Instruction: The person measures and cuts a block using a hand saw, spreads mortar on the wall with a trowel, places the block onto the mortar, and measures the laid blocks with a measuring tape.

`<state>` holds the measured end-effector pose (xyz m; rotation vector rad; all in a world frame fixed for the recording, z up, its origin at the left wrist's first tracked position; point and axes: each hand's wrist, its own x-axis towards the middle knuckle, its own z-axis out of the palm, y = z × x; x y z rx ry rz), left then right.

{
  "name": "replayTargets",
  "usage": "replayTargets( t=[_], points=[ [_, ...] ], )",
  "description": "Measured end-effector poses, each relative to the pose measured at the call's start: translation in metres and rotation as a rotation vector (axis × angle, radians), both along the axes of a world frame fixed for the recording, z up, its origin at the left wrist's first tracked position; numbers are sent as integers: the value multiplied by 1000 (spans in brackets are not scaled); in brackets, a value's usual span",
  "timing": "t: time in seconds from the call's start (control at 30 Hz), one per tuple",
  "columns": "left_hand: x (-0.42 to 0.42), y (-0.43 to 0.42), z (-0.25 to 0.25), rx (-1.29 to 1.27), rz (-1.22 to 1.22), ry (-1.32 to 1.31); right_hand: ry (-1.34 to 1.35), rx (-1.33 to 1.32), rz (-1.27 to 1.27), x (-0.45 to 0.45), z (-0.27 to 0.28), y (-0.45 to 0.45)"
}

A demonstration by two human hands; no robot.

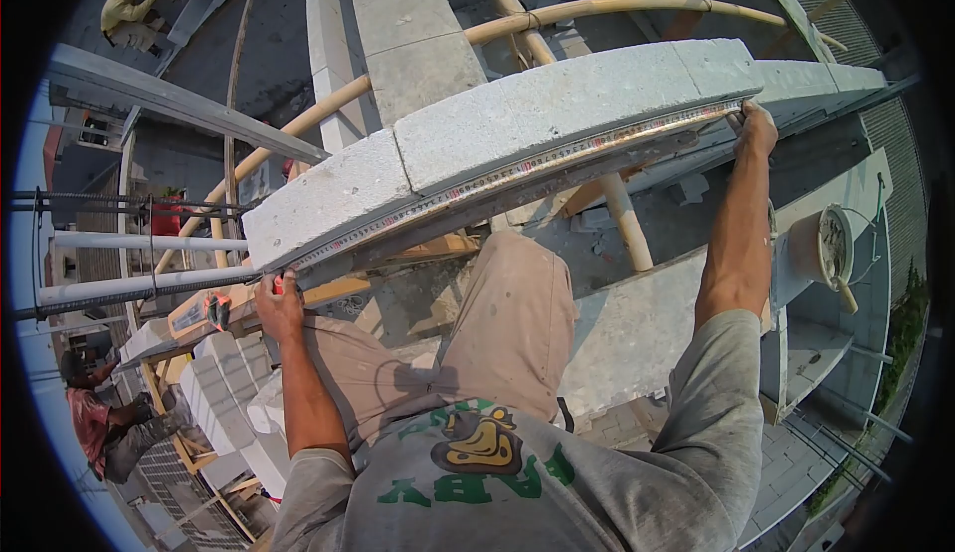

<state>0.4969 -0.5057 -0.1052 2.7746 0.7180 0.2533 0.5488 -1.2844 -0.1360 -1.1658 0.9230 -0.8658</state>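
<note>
A long tape measure (527, 166) is stretched along the near lower edge of a row of white blocks (547, 109). At the tape's left end, my left hand (280, 303) is closed round a small reddish thing, apparently the tape's case, by the block's corner. My right hand (753, 129) pinches the tape's other end near the right end of the row, fingers against the block edge. Between the hands the tape lies nearly straight, its numbers facing up. A vertical joint divides the blocks left of the middle.
Bamboo poles (617, 5) cross beyond the wall. A bucket (834, 246) with grey mix hangs at the right. Steel bars (129, 199) stick out at the left. Stacked blocks (214, 388) stand lower left. Two people (95, 418) are at the left, one high and one low.
</note>
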Motion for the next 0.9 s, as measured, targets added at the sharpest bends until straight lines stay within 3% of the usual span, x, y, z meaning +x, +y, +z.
replayTargets(
  t=[0.4,0.5,0.6,0.7,0.83,0.9],
  points=[
    [1,-7,21,65,-35,-39,-15,4,2,0,-6,-6],
    [3,-17,33,-220,102,51,-21,10,5,0,-5,-5],
    [1,-26,32,-118,113,-48,-15,28,10,1,-6,-5],
    [4,-20,30,-213,170,-15,19,2,7,0,-1,1],
    [3,-28,42,-55,99,-47,-27,6,-4,1,0,5],
    [5,-10,25,20,42,-61,-78,-10,30,0,-6,1]
  ],
)
